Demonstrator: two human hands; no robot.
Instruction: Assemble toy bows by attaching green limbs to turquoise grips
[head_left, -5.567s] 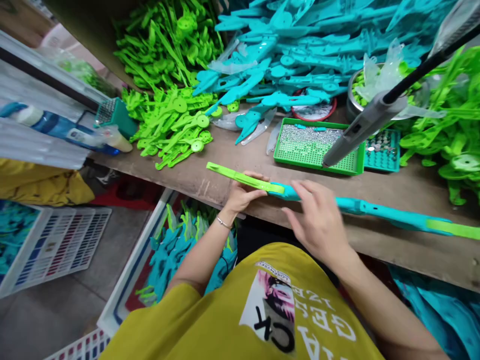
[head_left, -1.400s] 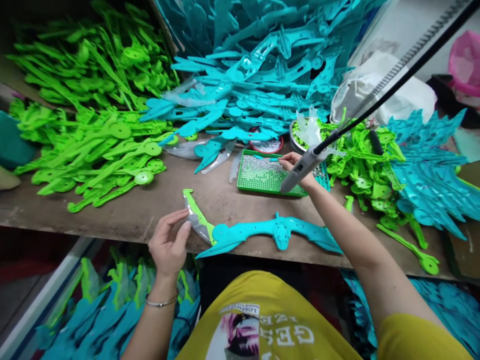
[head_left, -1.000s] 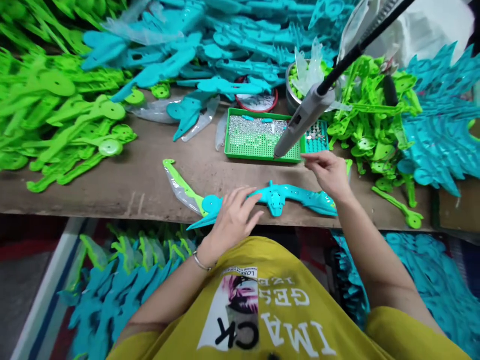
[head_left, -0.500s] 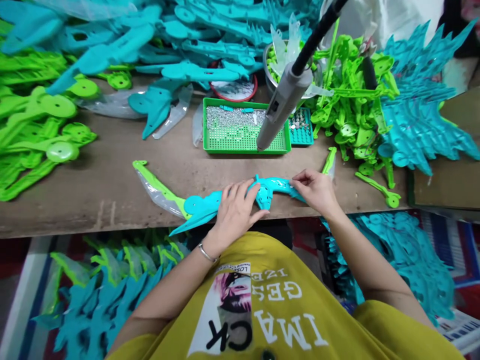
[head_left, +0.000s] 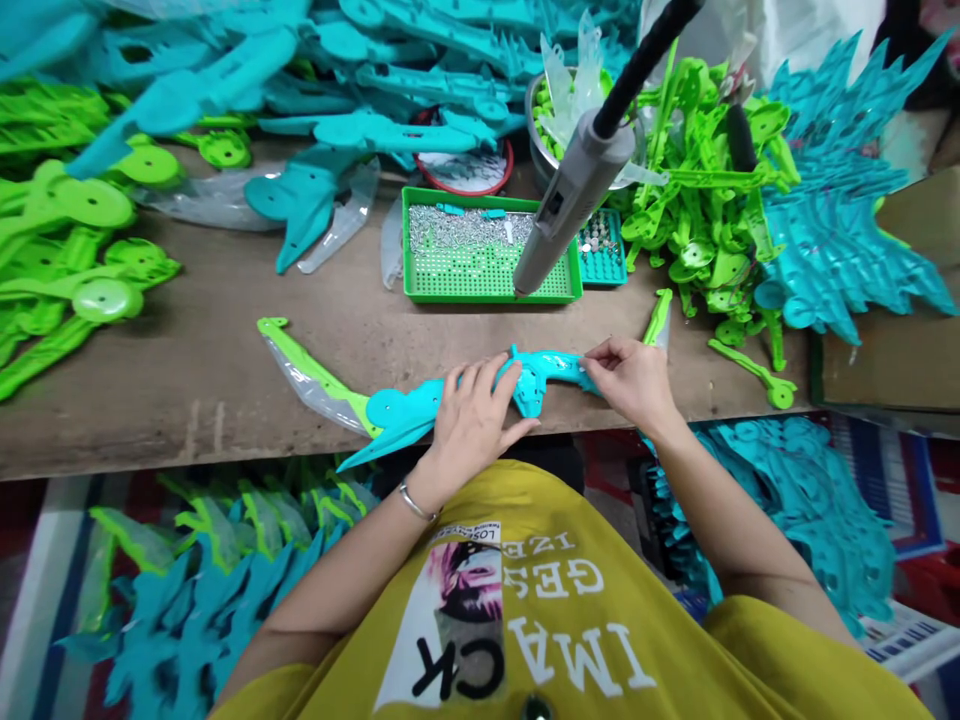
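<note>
Bow-shaped teal plastic piece with lime-green, clear-edged tips (head_left: 531, 388) lies flat along the near edge of the tabletop (head_left: 225, 300), centre of frame. Left hand (head_left: 474, 420) draped over its left limb, fingers loose, thumb spread. Right hand (head_left: 634, 380): grip pressed together at the right limb; whether a tiny part sits between the fingertips, cannot tell.

Step in hand, as judged: fine fingertip work on the right limb. Best done with light, even left-palm pressure near the hub, so the piece neither rocks nor slides off the edge, and with the right fingertips coming straight down.

Around: grey cylindrical hanging tool on a black cable (head_left: 566, 200) slants over the green perforated plastic tray of small silvery pieces (head_left: 457, 298), partly blocking reach into it. Loose lime-green plastic arm (head_left: 757, 375) beyond the right tip; tangled lime-green plastic heap (head_left: 705, 180), upper right, could crowd a swing that way.
</note>
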